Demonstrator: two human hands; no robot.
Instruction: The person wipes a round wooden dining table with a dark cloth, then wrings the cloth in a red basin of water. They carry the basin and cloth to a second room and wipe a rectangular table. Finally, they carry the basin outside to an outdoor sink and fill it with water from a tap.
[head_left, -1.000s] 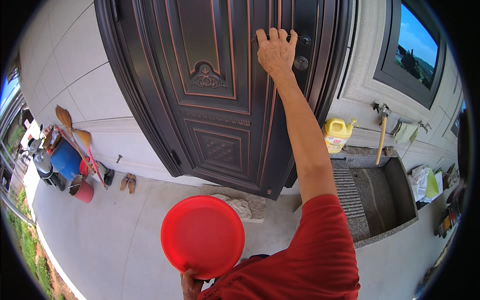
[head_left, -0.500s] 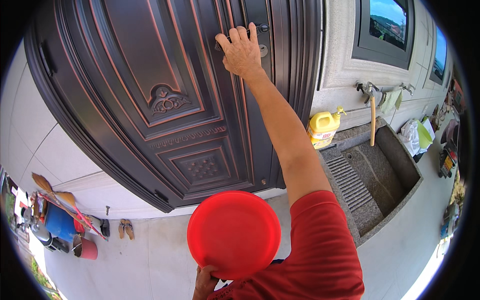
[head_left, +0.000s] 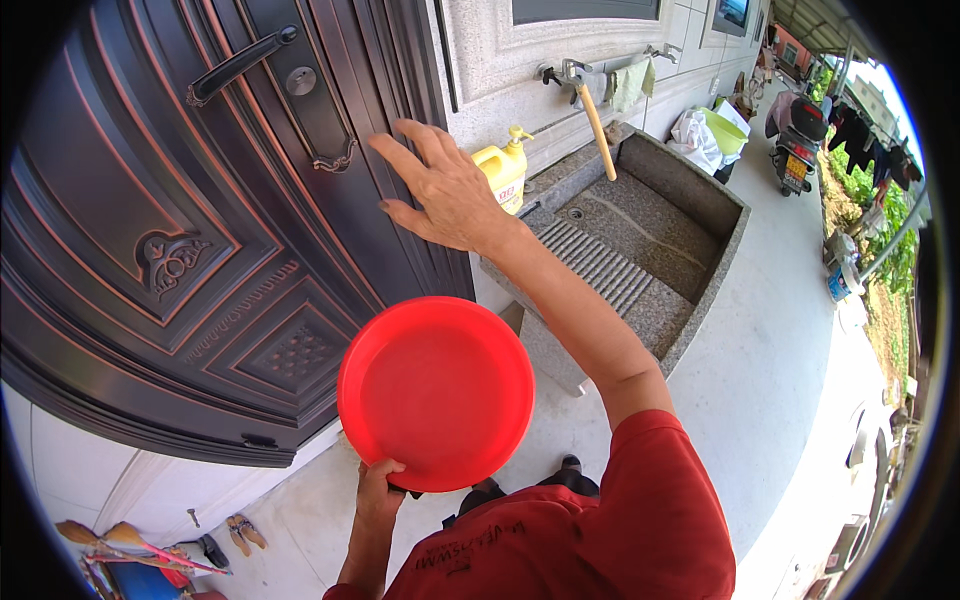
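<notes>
My left hand (head_left: 380, 487) grips the near rim of a round red plastic basin (head_left: 435, 395), its thumb over the edge. The basin tilts so its inside shows, and nothing lies in it. My right hand (head_left: 440, 190) is off to the right of the door handle (head_left: 243, 66), fingers spread and holding nothing. Behind it stands the dark brown panelled door (head_left: 215, 260) with copper-coloured lines; it looks closed. A yellow jug with a pump top (head_left: 501, 170) stands just right of my right hand, partly hidden by it.
A stone sink (head_left: 725, 235) with a ribbed washboard slope is at the right, below a tap with a hose (head_left: 597, 130). A green cloth (head_left: 630, 85) hangs beside it. Farther off stands a motor scooter (head_left: 800, 145). Brooms (head_left: 110, 540) and sandals (head_left: 245, 535) are at the lower left.
My right hand has let go of the door handle and moved right and down from it, fingers spreading. The view has turned right, toward the sink. The basin stays in my left hand.
</notes>
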